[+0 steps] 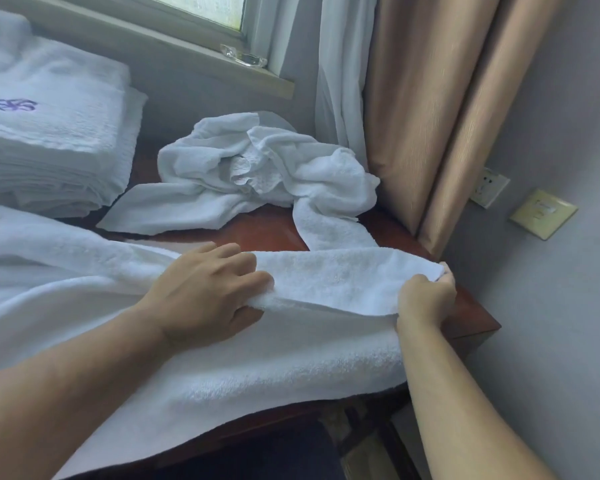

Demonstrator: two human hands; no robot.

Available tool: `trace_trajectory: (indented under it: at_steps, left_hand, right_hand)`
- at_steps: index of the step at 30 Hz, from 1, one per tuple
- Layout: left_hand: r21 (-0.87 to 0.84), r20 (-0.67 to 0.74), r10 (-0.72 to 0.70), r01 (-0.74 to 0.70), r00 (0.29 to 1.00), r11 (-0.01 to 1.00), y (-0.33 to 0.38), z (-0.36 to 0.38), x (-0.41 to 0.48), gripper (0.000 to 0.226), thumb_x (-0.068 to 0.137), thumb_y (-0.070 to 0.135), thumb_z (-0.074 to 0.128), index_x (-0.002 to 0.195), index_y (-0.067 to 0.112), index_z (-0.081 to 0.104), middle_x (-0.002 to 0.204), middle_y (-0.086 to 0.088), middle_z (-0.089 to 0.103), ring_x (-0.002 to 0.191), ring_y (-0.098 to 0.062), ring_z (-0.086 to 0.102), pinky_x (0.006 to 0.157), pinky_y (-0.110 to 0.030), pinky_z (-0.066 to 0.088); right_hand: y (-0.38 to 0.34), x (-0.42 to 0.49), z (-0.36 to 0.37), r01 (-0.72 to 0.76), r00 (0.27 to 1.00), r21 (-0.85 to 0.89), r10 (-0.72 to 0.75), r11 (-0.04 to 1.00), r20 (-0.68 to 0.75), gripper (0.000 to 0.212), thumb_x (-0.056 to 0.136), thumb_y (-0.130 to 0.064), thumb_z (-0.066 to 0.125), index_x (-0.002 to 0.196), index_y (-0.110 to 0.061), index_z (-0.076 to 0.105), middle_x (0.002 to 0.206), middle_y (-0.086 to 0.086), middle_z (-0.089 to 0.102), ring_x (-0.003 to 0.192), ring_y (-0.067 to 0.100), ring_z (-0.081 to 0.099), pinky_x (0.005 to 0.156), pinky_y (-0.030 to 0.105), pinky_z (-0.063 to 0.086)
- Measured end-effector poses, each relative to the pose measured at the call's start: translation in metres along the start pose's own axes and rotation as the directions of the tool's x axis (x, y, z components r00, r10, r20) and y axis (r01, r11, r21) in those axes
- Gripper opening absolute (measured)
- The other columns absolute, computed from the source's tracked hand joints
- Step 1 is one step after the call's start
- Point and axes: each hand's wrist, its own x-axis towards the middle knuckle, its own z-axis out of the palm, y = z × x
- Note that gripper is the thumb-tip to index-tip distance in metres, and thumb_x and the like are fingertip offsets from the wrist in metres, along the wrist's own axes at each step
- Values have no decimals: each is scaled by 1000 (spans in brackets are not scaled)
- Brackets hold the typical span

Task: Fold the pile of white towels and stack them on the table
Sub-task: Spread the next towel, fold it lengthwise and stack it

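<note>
A large white towel (257, 362) lies spread over the near part of the reddish-brown table (471, 313), hanging over its front edge. My left hand (208, 289) grips a fold of this towel near its middle, thumb under the fold. My right hand (426, 292) pinches the towel's right corner near the table's right edge. Behind them lies a crumpled pile of white towels (257, 174). A stack of folded white towels (49, 133) with a purple emblem on top stands at the back left.
A window sill (187, 46) with a clear glass dish (245, 58) runs behind the table. White sheer and tan curtains (430, 98) hang at the right. A wall socket (489, 187) and a switch plate (542, 213) sit on the grey wall.
</note>
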Motion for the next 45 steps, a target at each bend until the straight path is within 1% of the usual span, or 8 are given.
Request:
trace_trajectory:
  at_steps: [7,12,16,18,21,29,34,45]
  left_hand:
    - [-3,52,17,-16,998,1000,2,-1,1,31,80,40,48,83,22,73,63,4,53,63,-25,51,58,-32,43]
    - [8,83,12,-13,996,1000,3,-3,1,32,76,43,48,74,22,72,60,4,52,63,-24,51,57,-30,40]
    - [-11,94,3,-2,996,1000,3,-3,1,31,74,43,49,69,21,70,57,4,49,61,-24,50,54,-29,39]
    - [-28,101,-3,6,995,1000,2,-2,1,29,73,42,50,66,21,69,56,4,48,59,-23,49,49,-28,39]
    - [-47,109,-28,33,994,998,-1,-1,0,28,73,42,50,67,23,69,56,4,49,59,-23,50,47,-30,41]
    - [7,-96,-154,155,983,988,-8,5,2,29,85,31,45,81,9,63,68,-3,56,63,-33,56,52,-33,37]
    - [-67,-298,-311,305,903,950,-9,6,1,30,84,17,41,93,10,68,85,-9,65,69,-38,61,54,-34,37]
    - [16,-104,-260,263,960,965,-9,7,1,23,76,22,43,85,13,62,72,-2,60,64,-33,59,49,-34,42]
  right_hand:
    - [0,-16,-2,190,979,-179,-201,965,-42,77,82,8,46,152,-22,38,148,11,37,130,31,45,101,40,40]
    - [-10,-23,1,531,824,-549,-544,646,157,50,82,-6,57,131,-15,62,140,8,51,132,36,39,107,47,27]
    - [-17,-32,21,623,750,-597,-169,506,640,53,99,-43,36,139,-11,51,160,12,30,143,32,30,118,47,25]
    - [-12,-38,28,581,721,-662,79,474,689,76,100,-62,20,161,-16,17,169,11,0,155,33,5,125,50,6]
    - [-7,-37,34,558,736,-690,110,461,668,83,98,-68,15,162,-18,-1,169,10,-12,155,33,-8,124,50,-3]
    - [-4,-33,23,518,851,-412,-400,750,340,29,95,-32,49,110,-19,70,120,-2,64,119,24,50,100,40,39]
    - [-2,-45,15,755,655,-238,-685,611,318,26,87,-23,48,86,-11,71,88,2,67,89,26,59,78,39,47]
    - [-33,-54,33,704,693,-535,-289,467,660,15,89,-26,45,80,-17,53,90,0,57,91,24,54,79,38,46]
